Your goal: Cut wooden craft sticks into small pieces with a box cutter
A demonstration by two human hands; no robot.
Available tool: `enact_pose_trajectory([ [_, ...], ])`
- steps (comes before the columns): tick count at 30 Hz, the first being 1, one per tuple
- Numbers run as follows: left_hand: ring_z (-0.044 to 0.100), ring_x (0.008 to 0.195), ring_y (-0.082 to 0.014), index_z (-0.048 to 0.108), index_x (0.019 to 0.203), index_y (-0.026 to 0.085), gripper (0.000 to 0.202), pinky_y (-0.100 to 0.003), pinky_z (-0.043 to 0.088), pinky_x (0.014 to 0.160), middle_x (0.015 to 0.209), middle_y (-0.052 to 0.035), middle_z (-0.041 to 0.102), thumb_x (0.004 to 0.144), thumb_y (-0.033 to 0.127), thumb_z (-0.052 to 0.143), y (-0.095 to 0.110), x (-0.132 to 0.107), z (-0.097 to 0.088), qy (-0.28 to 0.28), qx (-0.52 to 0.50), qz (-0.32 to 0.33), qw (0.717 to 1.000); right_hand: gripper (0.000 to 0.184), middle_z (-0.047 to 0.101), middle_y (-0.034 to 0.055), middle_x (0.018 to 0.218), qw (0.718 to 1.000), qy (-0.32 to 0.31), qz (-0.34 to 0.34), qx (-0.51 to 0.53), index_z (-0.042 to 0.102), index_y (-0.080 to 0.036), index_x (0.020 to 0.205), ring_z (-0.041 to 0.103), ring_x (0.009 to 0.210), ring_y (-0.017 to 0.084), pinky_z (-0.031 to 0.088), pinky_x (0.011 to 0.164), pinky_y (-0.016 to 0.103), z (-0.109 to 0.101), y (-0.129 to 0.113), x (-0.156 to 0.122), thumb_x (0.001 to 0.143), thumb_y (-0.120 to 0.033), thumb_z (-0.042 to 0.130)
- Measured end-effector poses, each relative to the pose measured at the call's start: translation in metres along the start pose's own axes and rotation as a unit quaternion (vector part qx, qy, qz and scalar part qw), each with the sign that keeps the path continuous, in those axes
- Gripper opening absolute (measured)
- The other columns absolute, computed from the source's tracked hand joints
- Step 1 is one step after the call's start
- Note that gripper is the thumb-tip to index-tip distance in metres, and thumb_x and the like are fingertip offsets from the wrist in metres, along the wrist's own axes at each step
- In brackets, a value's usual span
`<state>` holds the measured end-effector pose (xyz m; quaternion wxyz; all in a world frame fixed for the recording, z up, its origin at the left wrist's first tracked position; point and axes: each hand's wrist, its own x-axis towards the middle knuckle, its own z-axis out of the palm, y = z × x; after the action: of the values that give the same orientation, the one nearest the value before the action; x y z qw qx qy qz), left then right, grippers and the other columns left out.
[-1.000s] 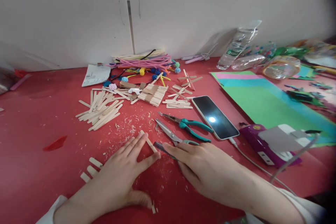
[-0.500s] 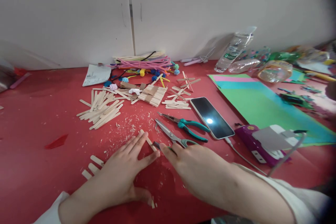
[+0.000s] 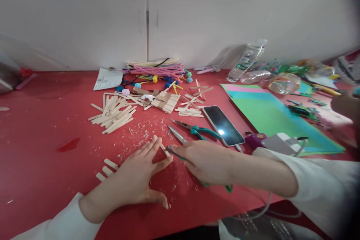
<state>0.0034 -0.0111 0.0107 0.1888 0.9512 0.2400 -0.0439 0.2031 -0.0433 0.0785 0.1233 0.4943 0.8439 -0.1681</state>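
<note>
A person's left hand (image 3: 135, 180) lies flat on a red bench (image 3: 42, 127), fingers (image 3: 150, 148) spread wide, two fingertips pinning a short wooden stick (image 3: 161, 146) near the bench's front middle. The right hand (image 3: 202, 161) is closed around green-handled scissors (image 3: 177, 135), whose open blades sit at the stick's right end. Wood shavings are scattered around. Teal pliers (image 3: 200, 131) and a phone (image 3: 223, 125) lie just behind the right hand. A pile of sticks (image 3: 114, 114) lies further back on the left.

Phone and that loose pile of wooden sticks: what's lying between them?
In the head view, teal-handled pliers lie beside the phone, then scattered wood shavings on the red table reach toward the stick pile.
</note>
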Motion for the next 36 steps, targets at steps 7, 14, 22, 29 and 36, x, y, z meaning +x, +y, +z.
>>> enact_pose_trajectory([
  [7, 0.006, 0.136, -0.0407, 0.035, 0.139, 0.028, 0.09, -0.057, 0.025, 0.103, 0.151, -0.0198, 0.009, 0.064, 0.077, 0.05, 0.001, 0.001, 0.0, -0.011, 0.003, -0.012, 1.0, 0.041, 0.049, -0.0079, 0.05, 0.905, -0.049, 0.073, 0.416, 0.063, -0.019, 0.112, 0.042, 0.036, 0.005, 0.034, 0.038, 0.015, 0.013, 0.024, -0.004, 0.078, -0.006, 0.044],
  [14, 0.006, 0.136, -0.0385, 0.029, 0.14, 0.034, 0.089, -0.055, 0.027, 0.102, 0.152, -0.017, 0.008, 0.065, 0.068, 0.061, 0.002, 0.001, -0.003, -0.021, 0.007, -0.023, 0.999, 0.033, 0.062, -0.002, 0.08, 0.751, -0.066, 0.14, 0.642, 0.063, -0.021, 0.109, 0.044, 0.034, 0.001, 0.034, 0.033, 0.014, 0.034, 0.035, -0.006, 0.081, -0.018, 0.047],
  [22, 0.008, 0.135, -0.0399, 0.029, 0.141, 0.032, 0.09, -0.057, 0.028, 0.101, 0.151, -0.0195, 0.009, 0.065, 0.073, 0.054, 0.002, 0.0, -0.001, -0.007, 0.008, -0.017, 1.0, 0.048, 0.071, 0.0056, 0.098, 0.975, 0.039, 0.046, 0.212, 0.056, -0.019, 0.125, 0.065, 0.069, 0.015, 0.05, 0.061, 0.025, 0.021, 0.018, -0.011, 0.08, -0.007, 0.045],
  [29, 0.005, 0.136, -0.0393, 0.026, 0.142, 0.031, 0.09, -0.057, 0.026, 0.103, 0.152, -0.0179, 0.009, 0.067, 0.078, 0.044, -0.001, 0.001, 0.002, -0.01, 0.007, -0.012, 1.0, 0.049, 0.066, 0.0159, 0.112, 0.993, -0.013, -0.025, -0.118, 0.055, -0.008, 0.123, 0.068, 0.084, 0.024, 0.051, 0.058, 0.029, 0.013, -0.002, -0.005, 0.075, -0.007, 0.056],
  [36, 0.006, 0.136, -0.04, 0.03, 0.141, 0.03, 0.092, -0.057, 0.025, 0.103, 0.152, -0.0166, 0.009, 0.065, 0.081, 0.041, 0.0, 0.001, -0.002, -0.019, -0.014, -0.013, 1.0, 0.042, 0.071, 0.0125, 0.092, 0.992, -0.073, -0.037, -0.096, 0.063, -0.01, 0.109, 0.069, 0.072, 0.024, 0.044, 0.05, 0.027, -0.005, -0.004, 0.008, 0.068, -0.003, 0.061],
])
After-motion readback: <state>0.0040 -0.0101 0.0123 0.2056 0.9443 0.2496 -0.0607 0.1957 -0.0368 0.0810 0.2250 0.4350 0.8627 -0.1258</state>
